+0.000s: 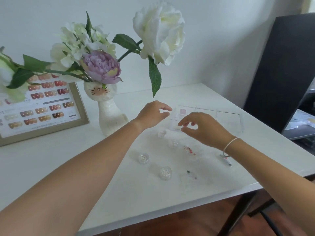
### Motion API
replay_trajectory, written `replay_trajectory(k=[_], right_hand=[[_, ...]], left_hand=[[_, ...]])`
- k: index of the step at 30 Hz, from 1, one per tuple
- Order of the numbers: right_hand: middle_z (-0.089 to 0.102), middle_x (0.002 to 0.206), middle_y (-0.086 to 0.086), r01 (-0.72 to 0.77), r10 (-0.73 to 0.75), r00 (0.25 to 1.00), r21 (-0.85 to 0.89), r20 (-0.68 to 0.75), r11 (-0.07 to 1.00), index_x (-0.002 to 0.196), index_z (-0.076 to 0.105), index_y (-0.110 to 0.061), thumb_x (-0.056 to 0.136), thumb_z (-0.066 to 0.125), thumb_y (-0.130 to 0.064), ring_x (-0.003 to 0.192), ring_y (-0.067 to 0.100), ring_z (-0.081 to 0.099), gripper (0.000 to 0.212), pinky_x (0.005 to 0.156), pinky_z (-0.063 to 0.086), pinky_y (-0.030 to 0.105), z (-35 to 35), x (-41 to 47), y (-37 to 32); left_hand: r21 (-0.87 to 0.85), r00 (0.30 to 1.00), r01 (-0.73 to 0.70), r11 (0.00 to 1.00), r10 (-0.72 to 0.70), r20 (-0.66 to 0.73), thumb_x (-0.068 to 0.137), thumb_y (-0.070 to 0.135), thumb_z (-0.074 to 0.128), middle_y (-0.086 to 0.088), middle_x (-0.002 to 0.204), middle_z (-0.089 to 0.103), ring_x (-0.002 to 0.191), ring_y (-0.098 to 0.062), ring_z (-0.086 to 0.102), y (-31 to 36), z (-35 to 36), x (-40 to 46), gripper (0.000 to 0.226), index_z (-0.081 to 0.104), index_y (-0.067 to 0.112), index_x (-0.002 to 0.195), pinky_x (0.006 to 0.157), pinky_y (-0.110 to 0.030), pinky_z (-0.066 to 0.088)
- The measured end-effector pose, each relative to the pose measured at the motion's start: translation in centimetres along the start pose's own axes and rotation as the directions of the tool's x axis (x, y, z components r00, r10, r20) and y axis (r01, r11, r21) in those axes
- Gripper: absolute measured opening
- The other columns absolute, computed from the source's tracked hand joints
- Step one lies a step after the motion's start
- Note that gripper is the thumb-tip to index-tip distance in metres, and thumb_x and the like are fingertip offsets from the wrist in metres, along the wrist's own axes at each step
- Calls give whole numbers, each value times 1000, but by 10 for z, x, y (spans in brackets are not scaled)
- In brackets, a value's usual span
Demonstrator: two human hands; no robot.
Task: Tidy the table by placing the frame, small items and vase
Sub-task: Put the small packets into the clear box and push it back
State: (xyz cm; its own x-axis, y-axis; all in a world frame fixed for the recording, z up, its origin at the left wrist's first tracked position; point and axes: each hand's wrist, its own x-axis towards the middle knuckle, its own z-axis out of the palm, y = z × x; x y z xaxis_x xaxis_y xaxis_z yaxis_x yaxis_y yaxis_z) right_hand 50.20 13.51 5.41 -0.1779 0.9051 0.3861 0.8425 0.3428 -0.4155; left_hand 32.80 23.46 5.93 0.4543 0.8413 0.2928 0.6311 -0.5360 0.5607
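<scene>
white table [51, 160], frame [42, 108], vase [109, 113], small jars [143, 158]

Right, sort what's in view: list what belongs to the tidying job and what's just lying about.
Part of the job:
picture frame, standing at the table's back left
cat-shaped vase with flowers
small clear jars of beads
clear organiser tray
left hand and right hand, both empty

Just there:
black cabinet
white table

The frame [40, 109] stands at the table's [51, 160] rear left, the vase [109, 109] just right of it, small jars [154, 160] scattered in front.
</scene>
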Motion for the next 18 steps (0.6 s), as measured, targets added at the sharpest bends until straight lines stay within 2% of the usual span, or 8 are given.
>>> replay_trajectory(k=[3, 8, 11, 18], right_hand=[[64, 95, -5, 3, -1, 997, -34, 73, 999, 100, 66, -26, 82, 62, -30, 83, 10, 48, 18, 77, 38, 24, 17, -7, -9], [64, 103, -4, -82, 85, 989, -31, 123, 996, 103, 62, -27, 80, 64, -38, 88, 11, 50, 26, 84, 42, 29, 31, -15, -17], [65, 104, -4, -102, 106, 987, -39, 121, 994, 103, 62, -26, 79, 64, -39, 95, 16, 55, 28, 86, 42, 31, 34, -17, -21], [67, 102, -5, -86, 93, 990, -65, 102, 994, 96, 62, -23, 82, 61, -32, 97, 20, 55, 17, 86, 40, 33, 39, -18, -25]], left_hand=[[-44, 999, 35, 998, -35, -7, 87, 19, 57, -1, 115, 62, 74, 3, 50, -7, -2, -19, 22, 67, 22, 107, 72, -8, 32], [-113, 994, 105, 988, -100, 48, 86, 22, 59, 2, 117, 62, 88, -10, 52, -19, 5, -42, 21, 67, 26, 105, 78, -18, 37], [-144, 990, 126, 981, -116, 79, 85, 23, 60, 5, 115, 62, 91, -11, 52, -24, 9, -50, 20, 67, 28, 103, 77, -18, 37], [-157, 990, 123, 980, -111, 82, 80, 27, 66, 24, 88, 60, 81, -4, 54, -26, 13, -59, 10, 67, 34, 87, 66, -5, 38]])
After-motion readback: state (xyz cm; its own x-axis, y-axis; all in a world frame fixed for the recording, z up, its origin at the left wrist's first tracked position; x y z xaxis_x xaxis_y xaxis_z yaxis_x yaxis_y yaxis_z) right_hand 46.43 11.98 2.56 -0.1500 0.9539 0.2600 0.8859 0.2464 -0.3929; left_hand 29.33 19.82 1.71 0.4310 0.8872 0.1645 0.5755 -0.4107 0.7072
